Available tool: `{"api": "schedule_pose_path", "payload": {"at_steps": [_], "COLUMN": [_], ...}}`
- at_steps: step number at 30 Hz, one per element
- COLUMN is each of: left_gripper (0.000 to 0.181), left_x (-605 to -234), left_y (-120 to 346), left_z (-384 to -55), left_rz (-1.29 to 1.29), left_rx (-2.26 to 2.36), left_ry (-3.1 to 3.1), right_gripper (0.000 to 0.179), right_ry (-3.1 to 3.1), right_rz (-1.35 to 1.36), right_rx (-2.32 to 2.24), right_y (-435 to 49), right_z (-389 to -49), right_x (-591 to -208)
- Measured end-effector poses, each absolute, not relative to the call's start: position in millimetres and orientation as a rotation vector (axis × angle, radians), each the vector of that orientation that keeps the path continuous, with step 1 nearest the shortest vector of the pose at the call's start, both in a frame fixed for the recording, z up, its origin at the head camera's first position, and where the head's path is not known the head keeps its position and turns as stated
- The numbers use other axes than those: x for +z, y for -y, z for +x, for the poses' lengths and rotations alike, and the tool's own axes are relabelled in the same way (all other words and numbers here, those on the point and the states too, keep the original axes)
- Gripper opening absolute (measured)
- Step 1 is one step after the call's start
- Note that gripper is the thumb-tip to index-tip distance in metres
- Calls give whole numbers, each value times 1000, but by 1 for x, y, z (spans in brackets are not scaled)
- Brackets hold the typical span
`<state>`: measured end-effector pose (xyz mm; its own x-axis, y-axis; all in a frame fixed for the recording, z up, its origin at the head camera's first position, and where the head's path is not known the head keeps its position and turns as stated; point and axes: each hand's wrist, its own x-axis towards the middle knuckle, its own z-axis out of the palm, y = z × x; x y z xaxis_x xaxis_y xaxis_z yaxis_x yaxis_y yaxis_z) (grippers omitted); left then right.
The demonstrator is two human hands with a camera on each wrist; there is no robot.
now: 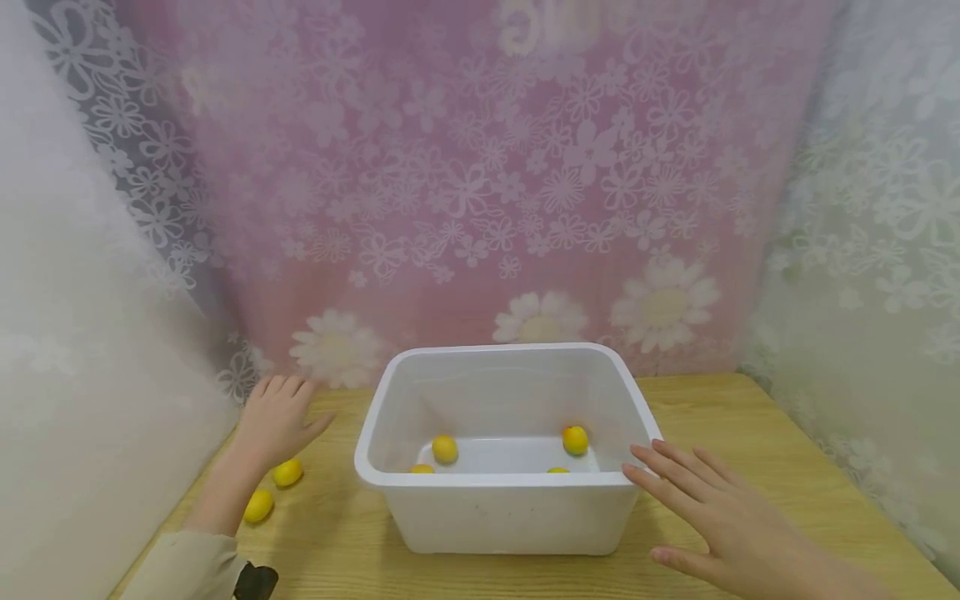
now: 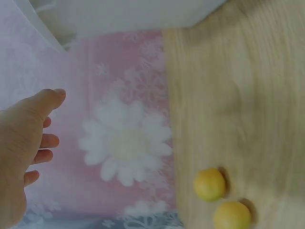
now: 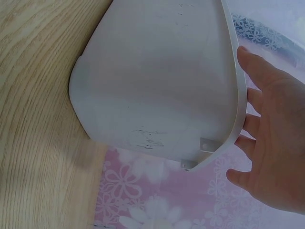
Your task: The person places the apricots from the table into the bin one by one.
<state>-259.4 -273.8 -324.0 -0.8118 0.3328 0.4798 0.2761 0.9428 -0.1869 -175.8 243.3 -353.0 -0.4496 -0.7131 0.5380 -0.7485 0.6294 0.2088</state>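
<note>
A white plastic tub (image 1: pixel 510 517) stands on the wooden table, with several small round yellow fruits inside, among them one fruit (image 1: pixel 445 449) at the left and another (image 1: pixel 575 440) at the right. My left hand (image 1: pixel 276 421) hovers left of the tub, holding nothing, thumb held out to the side. Near its forearm, two more yellow fruits lie on the table, one (image 2: pixel 209 184) close beside the other (image 2: pixel 232 216). At the tub's right front corner is my right hand (image 1: pixel 712 508), fingers spread, fingertips right at the rim (image 3: pixel 240 90).
Pink floral sheeting (image 1: pixel 465 183) hangs behind the table (image 1: pixel 705 425). Pale sheets close in the left side (image 1: pixel 90 333) and the right side (image 1: pixel 862 333). A dark band (image 1: pixel 256 581) is on the left wrist by a beige sleeve (image 1: pixel 183 567).
</note>
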Motion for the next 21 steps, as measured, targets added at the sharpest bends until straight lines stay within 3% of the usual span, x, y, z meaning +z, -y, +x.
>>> {"api": "schedule_pose_path", "payload": {"at_steps": [7,21], "left_gripper": [50,53], "left_x": [-352,-412], "left_y": [300,348], "left_z": [-249,-227], "left_rz": [-349,-217], "left_rx": [126,142], "left_ry": [2659,2768], "right_gripper": [78,78], "right_ry": [2282,2264], "right_rz": [1120,1142], "right_rx": [56,64], "right_y": [-243,-243], "right_z": [-173,-173], "right_x": [-352,-351]}}
